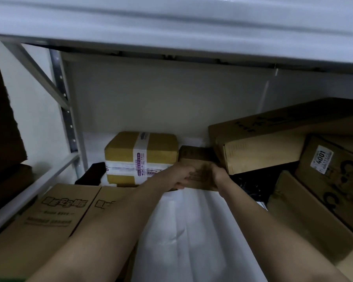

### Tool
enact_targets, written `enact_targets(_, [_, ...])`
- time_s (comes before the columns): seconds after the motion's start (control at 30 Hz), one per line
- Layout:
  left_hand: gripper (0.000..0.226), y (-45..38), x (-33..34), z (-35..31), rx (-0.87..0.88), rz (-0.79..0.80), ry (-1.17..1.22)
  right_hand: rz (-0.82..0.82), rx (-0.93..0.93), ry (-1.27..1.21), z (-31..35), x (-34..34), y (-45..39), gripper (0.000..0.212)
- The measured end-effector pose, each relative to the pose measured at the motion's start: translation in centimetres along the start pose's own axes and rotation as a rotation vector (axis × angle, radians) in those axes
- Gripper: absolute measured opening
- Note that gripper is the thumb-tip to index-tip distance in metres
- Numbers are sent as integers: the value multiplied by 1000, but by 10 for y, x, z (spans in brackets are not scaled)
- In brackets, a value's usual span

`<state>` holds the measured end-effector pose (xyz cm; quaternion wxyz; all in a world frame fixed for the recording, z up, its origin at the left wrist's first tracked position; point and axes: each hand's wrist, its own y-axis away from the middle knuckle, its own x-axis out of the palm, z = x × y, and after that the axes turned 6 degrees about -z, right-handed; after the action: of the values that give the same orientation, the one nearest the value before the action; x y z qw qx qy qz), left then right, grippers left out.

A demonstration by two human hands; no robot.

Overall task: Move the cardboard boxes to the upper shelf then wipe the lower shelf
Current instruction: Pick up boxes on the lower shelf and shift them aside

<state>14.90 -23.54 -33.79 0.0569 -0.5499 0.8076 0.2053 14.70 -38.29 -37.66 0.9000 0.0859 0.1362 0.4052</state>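
Both my arms reach deep into the lower shelf (192,231), a white surface. My left hand (178,176) and my right hand (218,173) grip a small brown cardboard box (201,176) from either side near the back. Left of it stands a taped yellow-brown box (141,153) with a white label strip. A large box with printed letters (55,216) lies at the front left. The upper shelf's (171,27) white edge runs across the top.
On the right, a long box (273,143) leans over stacked boxes, one with a "4001" sticker (322,159), above a dark black item (253,184). A flat black object (92,173) lies at the back left. The grey shelf post (66,110) stands left.
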Motion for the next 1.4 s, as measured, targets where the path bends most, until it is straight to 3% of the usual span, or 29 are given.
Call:
enact_targets(0.2, [33,-15,29,-12,12,-53,16,77,-60,-11,3,-4,-9,48])
enact_targets(0.3, [41,-21,40,-24,16,-59,-35,-46,0,-70,6,-5,-15,60])
enact_targets(0.53, [53,-40,41,-27,-52,-155,-44,28,56,-30,13,-10,-22,67])
enact_targets(0.63, [43,-46,42,-27,-84,-195,-51,68,62,-26,15,-13,-17,56])
enact_targets(0.7, [19,-49,41,-26,-96,-207,-17,78,63,-19,19,-18,-14,47])
enact_targets(0.77, [20,-49,40,-23,-125,-187,17,100,46,-28,22,-21,-15,39])
enact_targets(0.87, [31,-51,37,-20,-124,-186,78,109,38,-22,25,-25,-15,22])
enact_targets(0.97, [63,-52,33,-17,-163,-162,160,118,36,1,26,-29,-16,21])
enact_targets(1.13, [68,-48,34,-21,-167,-152,249,94,63,68,26,-33,-19,19])
enact_targets(1.17, [69,-47,34,-22,-163,-159,227,73,63,77,26,-33,-20,22])
enact_targets(1.27, [62,-39,38,-29,-146,-155,157,19,94,67,27,-33,-20,60])
enact_targets(1.4, [76,-31,39,-31,-111,-171,188,-151,98,-17,26,-36,-24,70])
